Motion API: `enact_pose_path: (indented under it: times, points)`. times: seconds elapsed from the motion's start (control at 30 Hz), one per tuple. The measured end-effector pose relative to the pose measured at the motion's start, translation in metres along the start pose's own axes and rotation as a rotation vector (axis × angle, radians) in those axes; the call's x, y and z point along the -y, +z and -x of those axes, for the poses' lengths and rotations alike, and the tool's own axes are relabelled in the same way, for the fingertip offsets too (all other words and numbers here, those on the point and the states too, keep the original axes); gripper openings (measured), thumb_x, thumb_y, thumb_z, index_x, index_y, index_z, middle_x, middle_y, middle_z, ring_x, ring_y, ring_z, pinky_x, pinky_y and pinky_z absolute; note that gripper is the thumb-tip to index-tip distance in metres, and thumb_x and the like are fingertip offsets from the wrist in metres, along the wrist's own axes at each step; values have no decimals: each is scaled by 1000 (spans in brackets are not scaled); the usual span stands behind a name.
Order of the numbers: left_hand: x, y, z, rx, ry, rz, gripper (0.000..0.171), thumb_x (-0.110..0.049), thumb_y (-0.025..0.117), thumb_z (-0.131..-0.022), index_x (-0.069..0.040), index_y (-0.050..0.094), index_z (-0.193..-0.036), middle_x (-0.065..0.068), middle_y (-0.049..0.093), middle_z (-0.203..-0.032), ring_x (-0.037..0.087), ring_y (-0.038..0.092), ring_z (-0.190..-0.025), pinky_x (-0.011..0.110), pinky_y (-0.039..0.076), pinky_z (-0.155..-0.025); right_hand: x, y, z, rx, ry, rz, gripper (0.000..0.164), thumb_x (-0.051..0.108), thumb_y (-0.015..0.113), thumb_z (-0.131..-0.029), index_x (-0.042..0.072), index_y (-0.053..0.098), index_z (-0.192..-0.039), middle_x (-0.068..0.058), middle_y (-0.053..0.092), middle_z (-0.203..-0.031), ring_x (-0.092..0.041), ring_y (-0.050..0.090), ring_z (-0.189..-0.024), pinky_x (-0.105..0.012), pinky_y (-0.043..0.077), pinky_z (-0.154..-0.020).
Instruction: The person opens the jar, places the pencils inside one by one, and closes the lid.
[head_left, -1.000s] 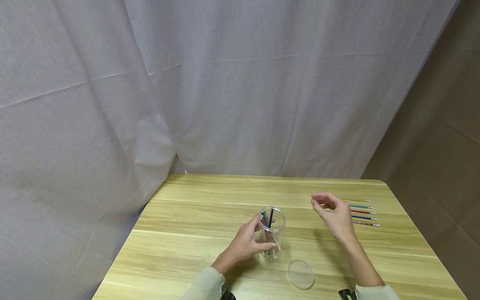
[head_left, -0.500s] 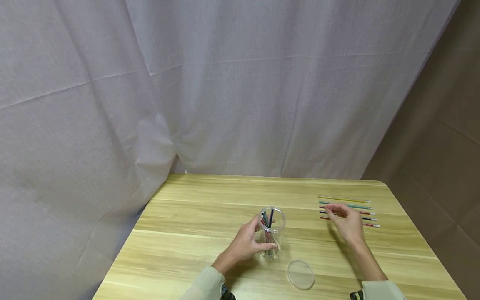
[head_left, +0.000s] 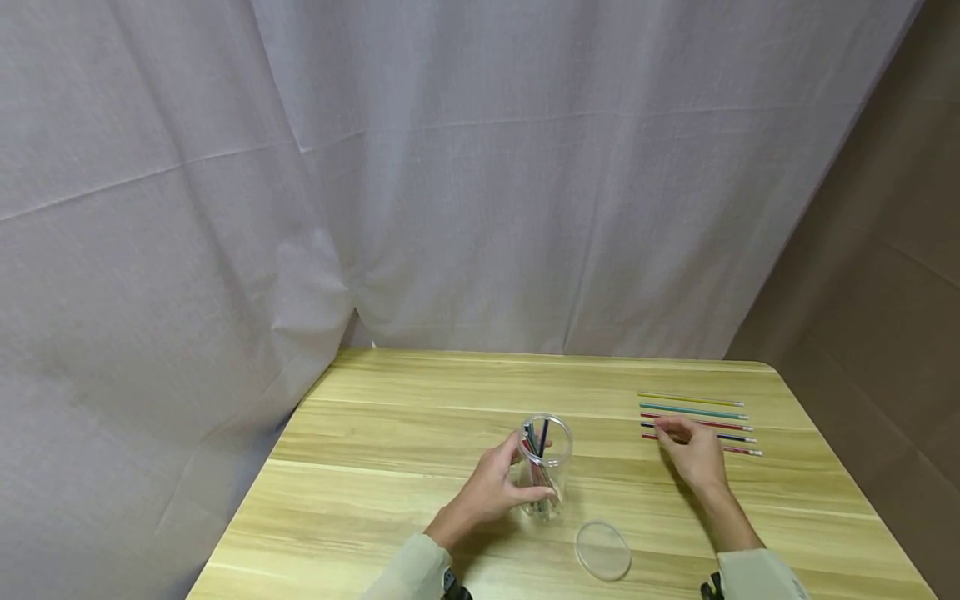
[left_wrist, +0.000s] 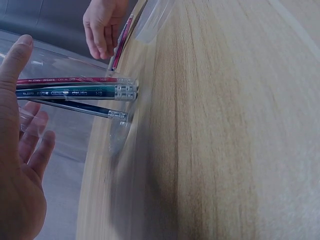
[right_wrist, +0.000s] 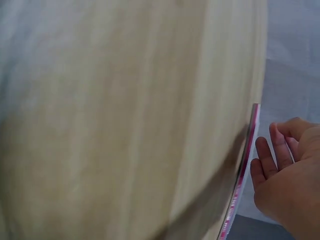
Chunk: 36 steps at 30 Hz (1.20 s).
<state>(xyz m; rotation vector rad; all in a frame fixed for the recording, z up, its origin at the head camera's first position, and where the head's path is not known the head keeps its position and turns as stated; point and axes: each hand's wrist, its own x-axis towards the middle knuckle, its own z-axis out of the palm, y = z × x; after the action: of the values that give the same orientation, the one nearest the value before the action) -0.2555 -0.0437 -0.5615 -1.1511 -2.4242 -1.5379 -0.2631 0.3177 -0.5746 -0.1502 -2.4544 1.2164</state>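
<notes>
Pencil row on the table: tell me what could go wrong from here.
The row of pencils is closely spaced, so the right hand, poised above it, might nudge a neighbour. The clear container is held by the left hand alone; if that grip slackened, it might tip. The clear disc is see-through and could be overlooked and brushed aside.

Left sleeve (head_left: 408, 569) pale grey-green, right sleeve (head_left: 757, 573) matching; black left wrist piece (head_left: 453, 587), black right wrist piece (head_left: 713, 587), both partly visible.

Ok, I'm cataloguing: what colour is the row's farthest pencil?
Farthest pencil: yellow, best seen in the head view.
</notes>
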Motion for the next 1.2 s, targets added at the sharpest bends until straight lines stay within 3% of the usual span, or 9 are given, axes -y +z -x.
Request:
enact_pose_path:
  times: [0.13,0.33,0.63,0.83,1.07,1.2]
  points:
    - [-1,0,1,3,-11,7,80,-30,93,-85,-26,48,-151,-11,66,-141,14,63,-130,38,51,-113,-7,1,0,-13,-28,53,14,2,77,-95,-3,78,-108,-18,79,-100,7,62,-80,-4,45,-70]
    - [-1,0,1,9,-12,6,81,-31,92,-86,-26,46,-153,-4,66,-143,14,62,-131,38,51,-113,-8,1,1,0,-51,95,15,-2,78,-93,-1,79,-107,-16,79,-99,3,63,-81,-4,44,-70]
    - [-1,-1,0,9,-31,8,78,-32,92,-85,-26,49,-150,4,67,-142,16,62,-131,39,51,-113,-8,2,2,39,-127,153,22,-10,80,-85,-1,79,-106,-14,79,-97,-32,75,-90,-14,52,-75]
    - [0,-1,1,7,-37,13,78,-32,92,-85,-26,50,-150,3,67,-143,16,62,-131,39,51,-113,-10,3,2,55,-161,182,20,-9,82,-83,0,79,-100,-11,79,-93,-27,76,-86,-15,53,-74]
    - [-1,0,1,5,-26,20,79,-31,92,-85,-25,49,-150,5,67,-143,16,62,-131,39,51,-113,-8,3,1,99,-189,227,16,-7,82,-84,3,79,-97,-8,79,-90,-28,75,-87,-34,60,-75]
    - [1,0,1,6,-25,14,78,-31,92,-85,-26,49,-150,1,66,-144,15,62,-131,38,51,-114,-6,3,2,118,-201,246,14,-6,82,-86,3,79,-96,-7,79,-88,-27,75,-85,-37,60,-73]
